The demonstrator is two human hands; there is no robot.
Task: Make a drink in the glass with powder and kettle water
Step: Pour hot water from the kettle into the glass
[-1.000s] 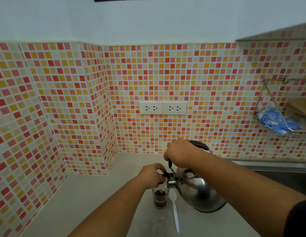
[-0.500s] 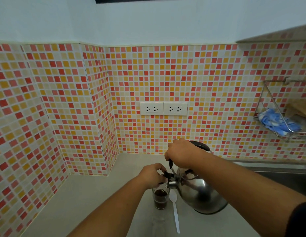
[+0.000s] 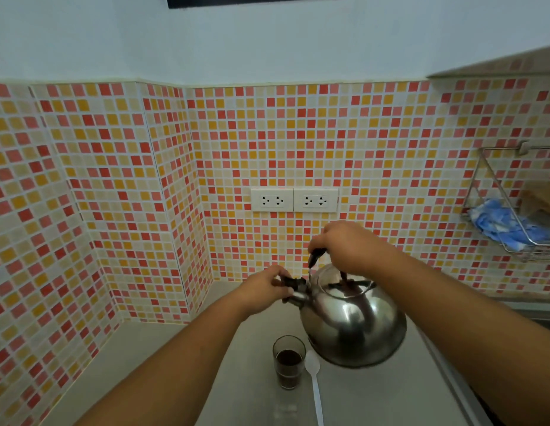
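A small clear glass [image 3: 288, 361] stands on the grey counter [image 3: 163, 358], about half full of dark brown liquid. A round steel kettle [image 3: 353, 327] is held in the air just behind and right of the glass, roughly level. My right hand [image 3: 347, 244] grips its dark handle from above. My left hand [image 3: 267, 292] pinches the black cap at the tip of the spout. A white plastic spoon [image 3: 315, 385] lies on the counter right of the glass, bowl toward the kettle.
Mosaic-tiled walls close off the counter at the back and left. Two white double sockets [image 3: 294, 200] sit on the back wall. A wire rack [image 3: 510, 210] with a blue cloth hangs at the right. The sink edge [image 3: 531, 312] lies to the right.
The kettle has been lifted up and back from the glass and levelled. My left hand rose with the spout, so the glass now stands uncovered.
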